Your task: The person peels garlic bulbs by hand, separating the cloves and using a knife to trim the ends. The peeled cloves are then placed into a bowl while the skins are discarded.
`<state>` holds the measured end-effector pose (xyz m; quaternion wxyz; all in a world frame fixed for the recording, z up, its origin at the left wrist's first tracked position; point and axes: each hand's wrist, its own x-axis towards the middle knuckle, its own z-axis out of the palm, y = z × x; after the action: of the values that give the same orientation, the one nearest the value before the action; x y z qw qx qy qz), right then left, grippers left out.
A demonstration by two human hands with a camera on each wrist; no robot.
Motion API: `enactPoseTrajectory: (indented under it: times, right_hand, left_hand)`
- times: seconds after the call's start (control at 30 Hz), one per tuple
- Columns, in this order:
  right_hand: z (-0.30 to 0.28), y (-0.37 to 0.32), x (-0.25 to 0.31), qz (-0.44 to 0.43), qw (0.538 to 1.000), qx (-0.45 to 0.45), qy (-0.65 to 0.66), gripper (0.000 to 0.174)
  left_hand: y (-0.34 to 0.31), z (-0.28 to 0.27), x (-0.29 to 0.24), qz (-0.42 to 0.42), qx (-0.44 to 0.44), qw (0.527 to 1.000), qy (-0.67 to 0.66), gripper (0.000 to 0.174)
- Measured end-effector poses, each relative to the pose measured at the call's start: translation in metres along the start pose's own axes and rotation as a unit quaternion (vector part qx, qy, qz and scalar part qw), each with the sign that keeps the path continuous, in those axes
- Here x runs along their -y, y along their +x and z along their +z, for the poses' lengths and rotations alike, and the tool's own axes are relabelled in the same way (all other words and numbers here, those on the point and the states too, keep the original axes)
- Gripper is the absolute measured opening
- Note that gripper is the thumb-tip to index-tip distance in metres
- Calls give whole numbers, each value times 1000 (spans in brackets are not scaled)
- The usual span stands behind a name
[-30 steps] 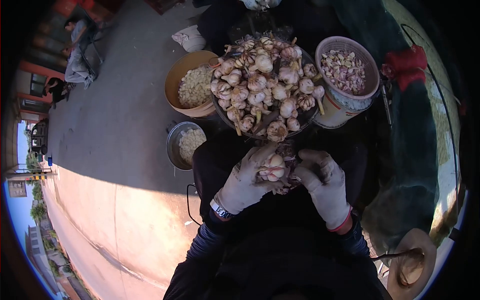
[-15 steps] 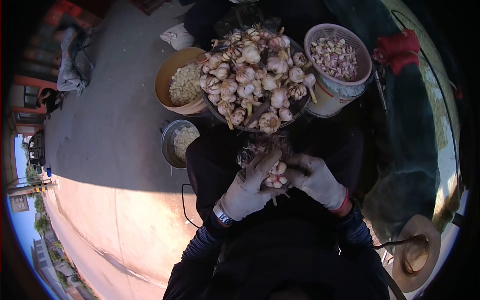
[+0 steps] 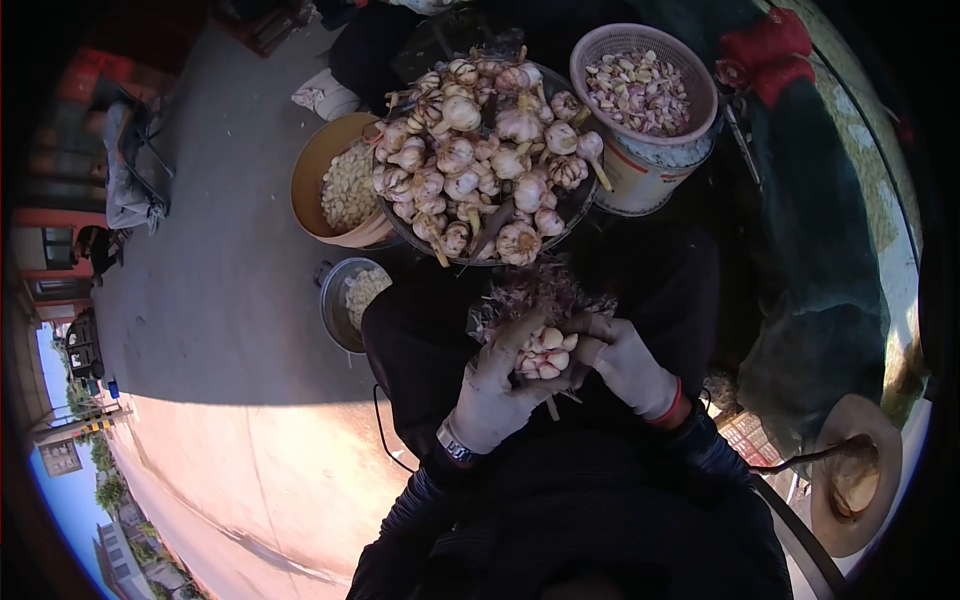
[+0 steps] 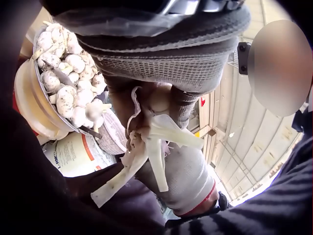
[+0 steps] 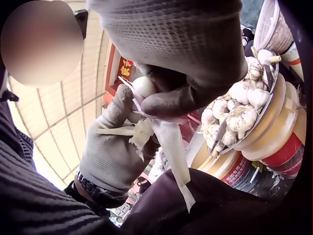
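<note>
My gloved left hand cups a partly peeled garlic bulb, its pale pink cloves facing up. From the other side my gloved right hand meets the bulb, thumb and fingers pinching its papery skin in the right wrist view. Long pale strips of skin hang below the bulb in the left wrist view. Just beyond the hands, a heap of loose purplish peelings lies at the lap. Whole garlic bulbs are piled in a wide round tray in front.
Left of the tray stand a tan bucket holding peeled cloves and a small metal pot with more cloves. At the right, a mesh basket of unpeeled cloves sits on a white bucket. A straw hat hangs at lower right.
My right hand, apart from the bulb at first, has come in to its right side and now pinches there. More cloves show. The head view has shifted, so the containers sit farther left.
</note>
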<state>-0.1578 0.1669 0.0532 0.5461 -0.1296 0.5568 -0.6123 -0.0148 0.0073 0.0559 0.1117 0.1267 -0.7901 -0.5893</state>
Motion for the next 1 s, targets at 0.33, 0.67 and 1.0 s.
enactPoseTrajectory:
  times: [0.33,0.67,1.0]
  right_hand:
    - [-21,7,7,23,994,71,-80,42]
    - [-7,11,-10,97,975,95,-179,32]
    - [3,11,2,50,997,18,-51,33]
  left_hand:
    - [3,1,15,49,47,996,56,88]
    - [-23,-12,23,-30,-3,998,53,80]
    - [-13,-1,22,-44,-43,998,20,78]
